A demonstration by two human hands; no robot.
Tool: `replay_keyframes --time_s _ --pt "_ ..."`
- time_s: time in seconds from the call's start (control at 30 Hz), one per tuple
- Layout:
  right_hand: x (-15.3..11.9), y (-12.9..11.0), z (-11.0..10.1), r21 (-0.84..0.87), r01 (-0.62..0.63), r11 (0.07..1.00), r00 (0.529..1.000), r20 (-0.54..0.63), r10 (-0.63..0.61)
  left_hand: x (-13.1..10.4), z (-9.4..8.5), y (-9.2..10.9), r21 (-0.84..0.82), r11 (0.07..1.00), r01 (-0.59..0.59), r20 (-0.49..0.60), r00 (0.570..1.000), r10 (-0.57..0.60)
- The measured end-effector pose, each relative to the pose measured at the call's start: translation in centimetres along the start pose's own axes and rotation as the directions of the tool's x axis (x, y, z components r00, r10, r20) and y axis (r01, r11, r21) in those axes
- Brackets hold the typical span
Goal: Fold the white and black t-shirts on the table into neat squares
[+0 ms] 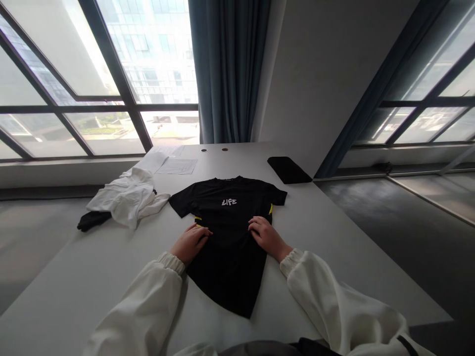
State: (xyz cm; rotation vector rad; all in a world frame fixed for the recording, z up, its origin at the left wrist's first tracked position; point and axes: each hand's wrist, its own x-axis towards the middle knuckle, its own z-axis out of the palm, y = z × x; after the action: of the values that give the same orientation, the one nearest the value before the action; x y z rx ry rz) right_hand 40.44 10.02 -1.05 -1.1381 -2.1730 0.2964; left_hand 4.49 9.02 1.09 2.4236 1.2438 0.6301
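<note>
A black T-shirt (pixel 227 232) with white "LIFE" lettering and small yellow side marks lies spread flat, front up, on the grey table (pixel 319 232). My left hand (pixel 190 243) rests palm down on the shirt's left side at waist height, fingers together and flat. My right hand (pixel 265 235) lies the same way on the shirt's right side. Neither hand grips the cloth. Both arms wear white sleeves with elastic cuffs.
A crumpled white garment (pixel 128 198) lies at the table's left over a dark piece of cloth (pixel 91 221). Paper sheets (pixel 174 162) sit at the far edge. A black flat object (pixel 288 169) lies far right. Windows and a blue curtain stand behind.
</note>
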Motion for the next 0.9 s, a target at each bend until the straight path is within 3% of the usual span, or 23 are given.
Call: replay_keyframes --time_s 0.17,0.57,0.8,0.9 --pt "-0.1 0.0 -0.1 0.096 -0.074 0.993 0.997 0.022 0.072 -0.2 -0.6 0.4 -0.002 0.996 0.084 -0.081 0.993 -0.084" --pt "-0.1 -0.5 -1.0 0.153 -0.124 0.98 0.992 0.017 0.123 -0.2 -2.2 -0.1 0.096 0.975 0.201 -0.054 0.979 -0.197" --pt "0.3 -0.6 -1.0 0.119 -0.064 0.991 0.998 0.005 0.064 -1.0 -3.3 -0.2 0.173 0.922 0.345 -0.054 0.938 -0.341" --pt "0.2 -0.2 -0.8 0.087 -0.068 0.994 0.998 0.006 0.068 -1.2 -3.4 -0.2 0.228 0.907 0.354 -0.041 0.934 -0.354"
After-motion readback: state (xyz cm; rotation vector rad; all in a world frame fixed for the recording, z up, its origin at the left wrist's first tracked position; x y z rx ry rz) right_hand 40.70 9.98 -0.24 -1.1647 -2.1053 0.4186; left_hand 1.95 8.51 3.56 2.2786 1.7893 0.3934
